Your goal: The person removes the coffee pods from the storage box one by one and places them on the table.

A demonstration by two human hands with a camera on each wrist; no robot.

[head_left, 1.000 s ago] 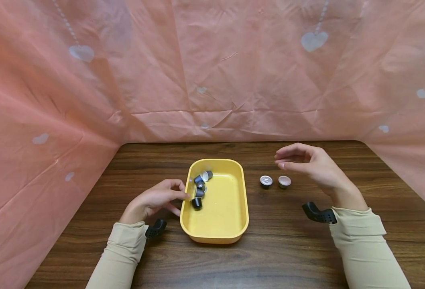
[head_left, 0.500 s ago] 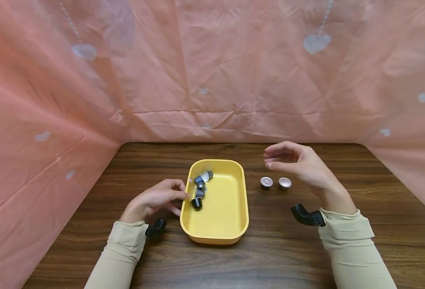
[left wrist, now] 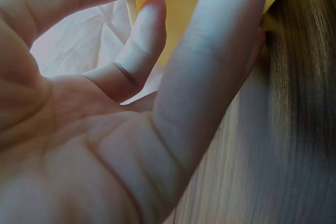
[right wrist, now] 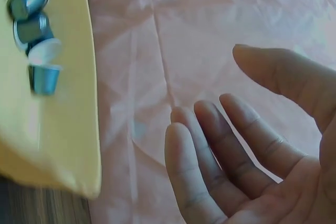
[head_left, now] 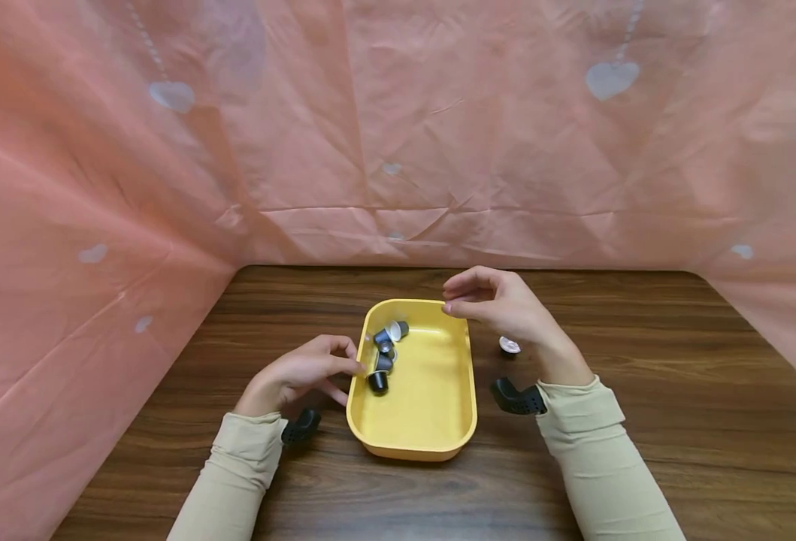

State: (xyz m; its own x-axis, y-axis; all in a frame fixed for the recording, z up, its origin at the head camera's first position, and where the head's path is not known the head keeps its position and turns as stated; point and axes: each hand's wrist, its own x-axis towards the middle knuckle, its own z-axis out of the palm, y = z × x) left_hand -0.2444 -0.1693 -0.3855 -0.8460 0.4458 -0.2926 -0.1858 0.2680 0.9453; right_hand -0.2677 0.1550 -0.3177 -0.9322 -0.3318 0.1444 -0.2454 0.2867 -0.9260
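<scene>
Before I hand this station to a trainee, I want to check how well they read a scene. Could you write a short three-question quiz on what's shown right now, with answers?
1. Multiple choice: what is the left hand touching?
A) the pink curtain
B) the rim of the yellow container
C) a capsule on the table

2. True or false: the right hand holds nothing.

3. Fill the gap: as the person sees it, the capsules inside the yellow container lie along its ____ side.

Key:
1. B
2. True; the right wrist view shows nothing in its grasp.
3. left
</scene>
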